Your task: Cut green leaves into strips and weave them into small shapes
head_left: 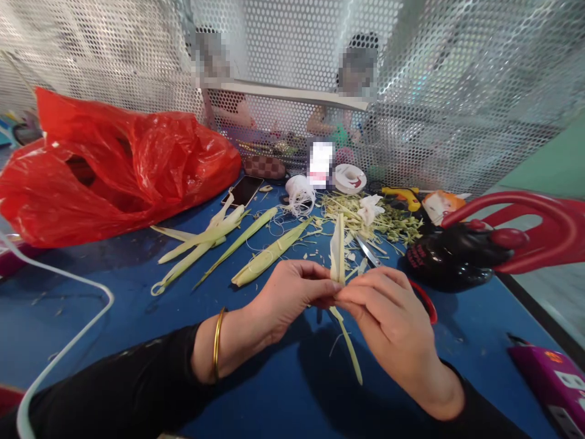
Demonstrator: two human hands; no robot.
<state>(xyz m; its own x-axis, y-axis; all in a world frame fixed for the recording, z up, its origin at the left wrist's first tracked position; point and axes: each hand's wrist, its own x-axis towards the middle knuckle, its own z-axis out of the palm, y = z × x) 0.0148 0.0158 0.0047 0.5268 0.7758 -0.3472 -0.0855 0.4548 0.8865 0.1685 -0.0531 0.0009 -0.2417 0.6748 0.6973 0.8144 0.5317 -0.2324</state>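
Observation:
A folded strip of pale green-white husk stands upright between my hands, and its narrow tail hangs below them. My left hand pinches it between thumb and fingers. From the other side, my right hand has its fingertips closed on the same strip, close to the left thumb. Where the fingertips meet, the husk is hidden. A pair of scissors lies behind my right hand, partly covered by it. Left of the strip rest a whole husk, a slimmer leaf and a crossed bunch of husks.
A big red plastic bag fills the back left. Behind the hands are husk trimmings, white thread, a tape roll and a phone. A black pot stands right; a white cable crosses the left.

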